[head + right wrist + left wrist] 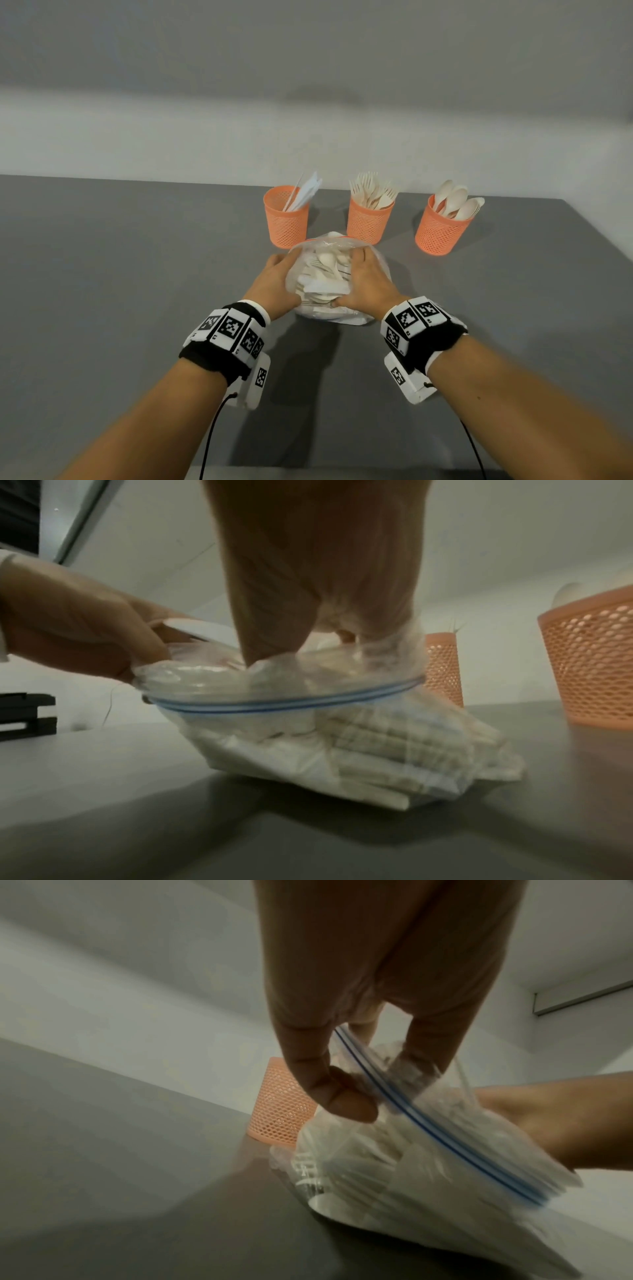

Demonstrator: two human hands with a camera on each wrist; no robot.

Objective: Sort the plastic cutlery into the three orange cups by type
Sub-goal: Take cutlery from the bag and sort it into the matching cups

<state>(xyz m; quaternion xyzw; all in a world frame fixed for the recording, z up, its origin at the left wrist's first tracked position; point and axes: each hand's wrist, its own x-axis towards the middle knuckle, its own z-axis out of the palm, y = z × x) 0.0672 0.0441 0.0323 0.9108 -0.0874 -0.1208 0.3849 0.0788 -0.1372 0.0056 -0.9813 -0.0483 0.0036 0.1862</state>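
Currently a clear zip bag of pale cutlery is held on the grey desk, just before three orange cups. Its mouth is pinched open by the left hand and the right hand, each grip closed on the rim. Pieces are judged light, stiff and slippery, best taken by a handle. They lie jumbled, long axes roughly across the bag.
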